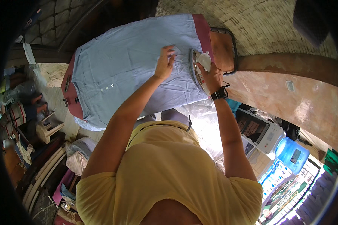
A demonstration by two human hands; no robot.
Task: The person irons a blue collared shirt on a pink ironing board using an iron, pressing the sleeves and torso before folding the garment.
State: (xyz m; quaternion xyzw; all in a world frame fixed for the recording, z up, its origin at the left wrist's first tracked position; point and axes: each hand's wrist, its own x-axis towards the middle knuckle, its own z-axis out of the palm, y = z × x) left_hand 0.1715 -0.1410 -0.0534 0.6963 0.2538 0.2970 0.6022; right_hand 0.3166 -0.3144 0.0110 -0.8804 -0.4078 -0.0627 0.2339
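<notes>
A light blue garment (pixel 127 63) with a few pale buttons, likely a shirt, is spread over a maroon-covered ironing board (pixel 203 35). Small creases run across its cloth. Near the board's right end, a clothes iron (pixel 205 60) with a silver body and white top part sits on the garment. My right hand (pixel 213 78) is closed around the iron's handle, and a dark watch is on that wrist. Over the middle right of the cloth is my left hand (pixel 164 64), fingers apart and slightly bent, holding nothing. Whether its fingertips touch the cloth is unclear.
Beyond the board's right end is a brown pad in a black metal frame (pixel 223 50). Right of me are a white appliance (pixel 264 135) and a blue water jug (pixel 292 154). At left stand a small beige stool (pixel 49 127) and a cloth bundle (pixel 80 153).
</notes>
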